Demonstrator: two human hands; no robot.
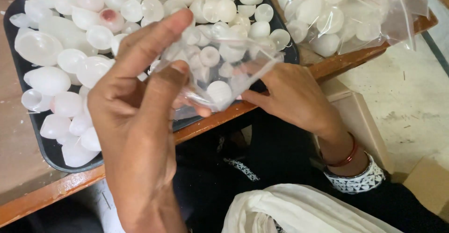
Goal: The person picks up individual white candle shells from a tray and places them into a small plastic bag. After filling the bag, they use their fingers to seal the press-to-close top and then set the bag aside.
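Observation:
My left hand (140, 111) is raised close to the camera and pinches one edge of a small clear plastic bag (220, 67) between thumb and fingers. My right hand (292, 95) grips the bag's lower right side at the table's front edge. The bag holds a few translucent white dome-shaped shells, one of them (219, 91) at its bottom. Behind the bag a black tray (44, 151) is heaped with many more of the same white shells (70, 60).
A larger clear bag (346, 13) full of white shells lies at the back right of the wooden table (18, 181). One shell (110, 15) on the tray has a pink spot. A tan box (360, 120) stands on the floor at right; white cloth (290, 212) lies on my lap.

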